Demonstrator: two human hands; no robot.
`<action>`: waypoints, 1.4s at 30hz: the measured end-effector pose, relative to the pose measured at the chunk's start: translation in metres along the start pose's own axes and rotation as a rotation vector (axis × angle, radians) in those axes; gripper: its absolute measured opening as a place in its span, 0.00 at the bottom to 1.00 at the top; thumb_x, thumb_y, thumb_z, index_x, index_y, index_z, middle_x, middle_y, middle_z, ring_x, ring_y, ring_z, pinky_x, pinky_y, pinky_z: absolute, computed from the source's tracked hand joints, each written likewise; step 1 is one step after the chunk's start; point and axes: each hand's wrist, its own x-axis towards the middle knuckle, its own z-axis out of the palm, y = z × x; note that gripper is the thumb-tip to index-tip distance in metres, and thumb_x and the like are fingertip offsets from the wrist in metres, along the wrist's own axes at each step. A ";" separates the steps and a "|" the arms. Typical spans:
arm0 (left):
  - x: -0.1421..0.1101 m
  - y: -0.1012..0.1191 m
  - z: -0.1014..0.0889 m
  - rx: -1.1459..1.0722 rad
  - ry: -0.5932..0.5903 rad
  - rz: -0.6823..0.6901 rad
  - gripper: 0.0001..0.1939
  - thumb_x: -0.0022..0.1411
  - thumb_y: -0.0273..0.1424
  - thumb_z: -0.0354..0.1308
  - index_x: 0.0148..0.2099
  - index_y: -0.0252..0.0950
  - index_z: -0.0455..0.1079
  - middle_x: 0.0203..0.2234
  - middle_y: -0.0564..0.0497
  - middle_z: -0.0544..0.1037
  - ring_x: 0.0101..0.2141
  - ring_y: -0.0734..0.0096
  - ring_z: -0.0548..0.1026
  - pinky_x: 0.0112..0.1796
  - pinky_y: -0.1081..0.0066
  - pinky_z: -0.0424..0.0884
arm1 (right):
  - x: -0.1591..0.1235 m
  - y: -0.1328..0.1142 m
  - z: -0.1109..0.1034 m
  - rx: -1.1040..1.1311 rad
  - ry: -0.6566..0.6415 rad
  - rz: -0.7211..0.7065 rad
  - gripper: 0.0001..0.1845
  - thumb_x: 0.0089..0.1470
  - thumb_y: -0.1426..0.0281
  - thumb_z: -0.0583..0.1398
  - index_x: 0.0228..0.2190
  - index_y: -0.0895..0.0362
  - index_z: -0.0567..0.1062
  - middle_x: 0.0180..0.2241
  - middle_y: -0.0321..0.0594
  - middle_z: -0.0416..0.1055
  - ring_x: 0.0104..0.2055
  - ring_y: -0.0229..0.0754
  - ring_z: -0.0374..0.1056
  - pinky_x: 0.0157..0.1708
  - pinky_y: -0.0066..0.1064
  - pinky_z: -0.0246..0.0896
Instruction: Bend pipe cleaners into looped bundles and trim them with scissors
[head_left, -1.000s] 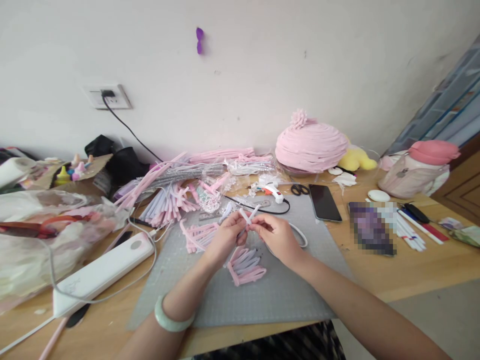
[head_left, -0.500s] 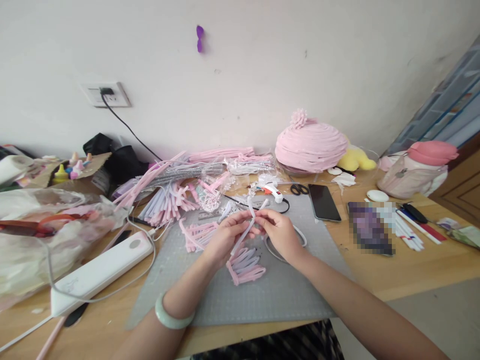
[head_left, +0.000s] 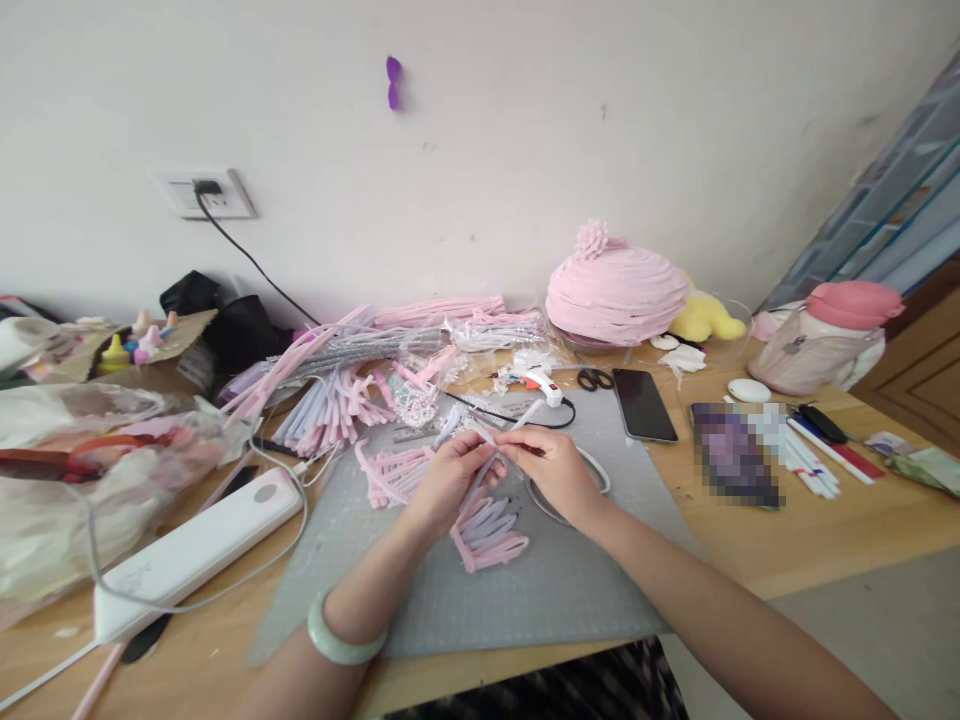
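Between my two hands is a pale lilac pipe cleaner (head_left: 478, 478), bent and crossing itself at my fingertips. My left hand (head_left: 456, 472) pinches it from the left, and one end slants down past the palm. My right hand (head_left: 546, 465) grips it from the other side, with another end sticking up behind the fingers. Just below the hands, a bunch of looped pink and lilac pipe cleaners (head_left: 491, 535) lies on the grey cutting mat (head_left: 555, 600). A row of pink pipe cleaner pieces (head_left: 394, 472) rests left of my left hand. Under my right hand sits a pale ring (head_left: 600, 472), partly hidden.
A white hot glue gun (head_left: 544, 385), scissors (head_left: 595, 379) and a phone (head_left: 644, 404) lie behind and right. Bundles of pipe cleaners (head_left: 322, 410) and a pink dome (head_left: 615, 290) line the wall. A white power strip (head_left: 199, 555) with cables lies left.
My fingers have drawn closer around the crossing of the pipe cleaner, and its upper end now leans to the right. The view has shifted slightly.
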 end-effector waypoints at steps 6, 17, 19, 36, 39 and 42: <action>-0.003 0.003 0.003 0.083 0.025 -0.018 0.12 0.48 0.37 0.58 0.23 0.34 0.64 0.08 0.62 0.53 0.12 0.85 0.45 0.15 0.78 0.41 | -0.001 0.004 0.005 -0.018 0.082 0.108 0.07 0.47 0.64 0.59 0.28 0.54 0.68 0.23 0.33 0.69 0.23 0.36 0.63 0.24 0.28 0.56; 0.000 0.007 0.000 -0.019 0.178 0.042 0.17 0.45 0.42 0.62 0.32 0.33 0.69 0.10 0.65 0.48 0.12 0.85 0.42 0.13 0.80 0.39 | -0.005 0.003 0.008 0.050 0.090 0.094 0.14 0.45 0.64 0.59 0.26 0.53 0.56 0.31 0.33 0.68 0.22 0.32 0.58 0.24 0.26 0.54; -0.001 0.007 0.001 -0.041 0.199 0.061 0.17 0.44 0.42 0.62 0.33 0.34 0.68 0.10 0.65 0.48 0.12 0.85 0.42 0.13 0.80 0.39 | -0.005 0.003 0.008 0.036 0.058 0.109 0.16 0.44 0.63 0.61 0.24 0.54 0.56 0.30 0.34 0.69 0.24 0.33 0.59 0.25 0.26 0.54; -0.002 0.006 -0.001 0.000 0.066 -0.047 0.16 0.48 0.41 0.59 0.23 0.35 0.60 0.09 0.64 0.49 0.12 0.86 0.43 0.13 0.81 0.40 | -0.001 0.006 0.003 -0.187 0.027 -0.074 0.04 0.49 0.68 0.60 0.29 0.54 0.75 0.30 0.38 0.72 0.36 0.41 0.66 0.38 0.32 0.58; -0.004 0.007 -0.002 0.021 0.033 -0.089 0.15 0.47 0.40 0.59 0.23 0.35 0.60 0.09 0.64 0.49 0.13 0.85 0.43 0.14 0.80 0.40 | 0.000 0.006 0.001 -0.256 0.071 -0.095 0.06 0.48 0.66 0.60 0.28 0.54 0.76 0.28 0.39 0.71 0.35 0.43 0.65 0.39 0.34 0.58; -0.004 0.009 -0.002 0.056 -0.003 -0.095 0.15 0.48 0.41 0.59 0.24 0.34 0.62 0.10 0.63 0.49 0.13 0.85 0.43 0.14 0.79 0.40 | 0.001 0.007 0.002 -0.061 -0.030 0.057 0.09 0.49 0.64 0.58 0.31 0.55 0.75 0.25 0.37 0.71 0.29 0.40 0.66 0.32 0.31 0.59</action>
